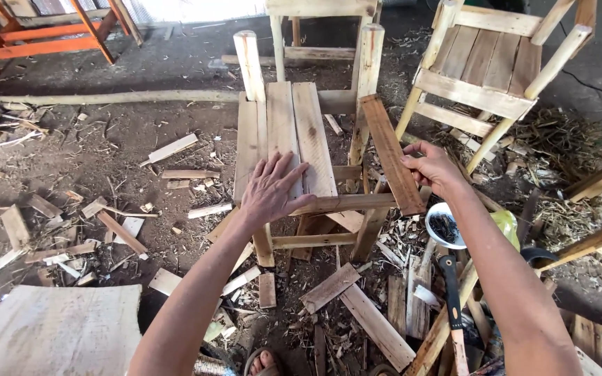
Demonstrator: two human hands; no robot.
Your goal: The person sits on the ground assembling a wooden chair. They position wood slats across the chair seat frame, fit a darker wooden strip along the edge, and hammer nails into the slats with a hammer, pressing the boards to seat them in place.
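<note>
A small unfinished wooden chair frame (pixel 367 76) stands on the dirt floor before me, with three pale slats (pixel 283 132) laid across its seat. My left hand (pixel 269 189) lies flat, fingers spread, on the near ends of those slats. My right hand (pixel 432 167) grips a darker brown slat (pixel 388 150) by its edge, held slanted over the right side of the seat frame, its near end on the front rail (pixel 357 203).
A finished slatted chair (pixel 485 66) stands at the back right. A white bowl of nails (pixel 444 226) and a black-handled hammer (pixel 452 299) lie at the right. Offcuts and shavings (pixel 127 230) litter the floor. A wide board (pixel 57 331) lies near left. My sandalled foot (pixel 265 362) shows below.
</note>
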